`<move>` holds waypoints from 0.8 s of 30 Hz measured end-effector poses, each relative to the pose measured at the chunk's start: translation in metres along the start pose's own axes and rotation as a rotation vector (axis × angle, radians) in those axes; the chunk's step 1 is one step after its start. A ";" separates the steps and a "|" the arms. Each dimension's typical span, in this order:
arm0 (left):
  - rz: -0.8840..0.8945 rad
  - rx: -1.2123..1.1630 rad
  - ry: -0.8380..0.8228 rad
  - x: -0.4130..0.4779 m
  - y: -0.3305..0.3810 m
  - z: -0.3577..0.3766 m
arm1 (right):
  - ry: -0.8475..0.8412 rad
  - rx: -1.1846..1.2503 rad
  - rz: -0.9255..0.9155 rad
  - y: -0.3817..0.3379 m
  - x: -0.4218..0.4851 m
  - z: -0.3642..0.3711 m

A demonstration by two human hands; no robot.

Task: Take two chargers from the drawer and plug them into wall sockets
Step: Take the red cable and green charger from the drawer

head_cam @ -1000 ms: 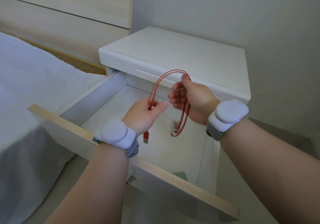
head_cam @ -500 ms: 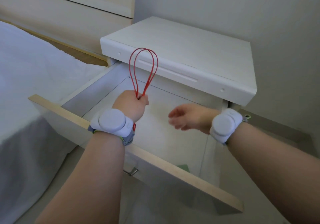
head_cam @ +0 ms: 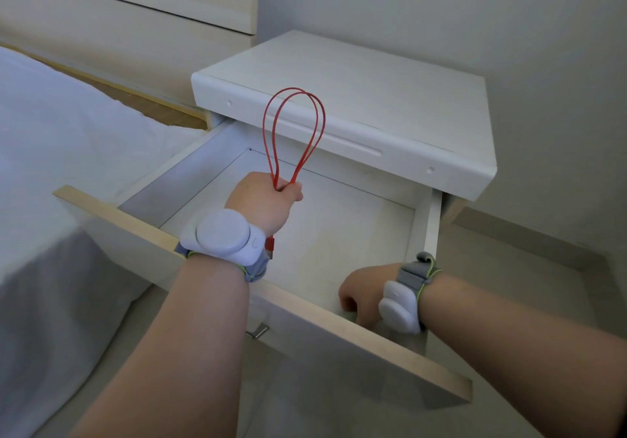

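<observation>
My left hand (head_cam: 263, 202) is shut on a folded red charger cable (head_cam: 293, 132). Its two loops stand up above my fist, and a red plug end pokes out below my wrist. The white drawer (head_cam: 339, 234) of the nightstand is pulled out beneath both hands. My right hand (head_cam: 359, 297) reaches down into the drawer's near right corner, fingers curled behind the front panel. What those fingers touch is hidden; only a trace of green shows under them.
The white nightstand top (head_cam: 356, 91) lies beyond the drawer. A bed with white sheets (head_cam: 68, 173) is on the left, with a pale wooden headboard (head_cam: 118, 30) behind. A grey wall stands to the right. The drawer's wooden front edge (head_cam: 305, 305) crosses below my wrists.
My right hand let go of the red cable, dropped and moved into the drawer's near right corner. My left hand gathered the cable into its fist and holds it upright.
</observation>
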State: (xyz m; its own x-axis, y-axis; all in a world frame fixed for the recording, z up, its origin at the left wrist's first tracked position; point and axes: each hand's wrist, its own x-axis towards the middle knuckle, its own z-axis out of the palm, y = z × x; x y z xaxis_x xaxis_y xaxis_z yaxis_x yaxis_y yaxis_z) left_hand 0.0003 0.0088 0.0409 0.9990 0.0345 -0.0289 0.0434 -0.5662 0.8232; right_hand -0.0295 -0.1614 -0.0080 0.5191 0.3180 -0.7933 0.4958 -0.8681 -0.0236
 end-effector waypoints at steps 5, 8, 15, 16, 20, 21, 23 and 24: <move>-0.020 -0.060 0.034 0.001 0.001 0.000 | 0.446 0.202 0.067 0.020 -0.012 -0.012; -0.023 -0.070 0.057 0.001 0.007 0.002 | 0.705 0.615 -0.018 0.028 -0.025 -0.027; 0.009 -0.394 0.030 -0.004 0.021 0.012 | 0.979 1.306 -0.289 0.015 -0.045 -0.050; -0.003 -0.474 0.023 -0.005 0.024 0.013 | 0.997 1.356 -0.313 0.012 -0.047 -0.053; -0.035 -0.675 0.028 -0.009 0.030 0.020 | 1.034 1.399 -0.312 0.002 -0.050 -0.056; -0.032 -0.710 0.024 -0.009 0.031 0.021 | 1.054 1.384 -0.297 0.000 -0.051 -0.057; -0.009 -0.784 -0.006 -0.012 0.034 0.022 | 1.093 1.348 -0.285 -0.005 -0.054 -0.059; 0.017 -0.812 -0.021 -0.014 0.034 0.022 | 1.107 1.312 -0.279 -0.006 -0.055 -0.060</move>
State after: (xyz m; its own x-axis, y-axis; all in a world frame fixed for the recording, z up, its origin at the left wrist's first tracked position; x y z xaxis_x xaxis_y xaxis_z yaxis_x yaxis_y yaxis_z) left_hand -0.0117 -0.0288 0.0573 0.9998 0.0110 -0.0163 0.0137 0.2078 0.9781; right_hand -0.0196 -0.1505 0.0718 0.9928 0.1018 0.0636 0.0895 -0.2745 -0.9574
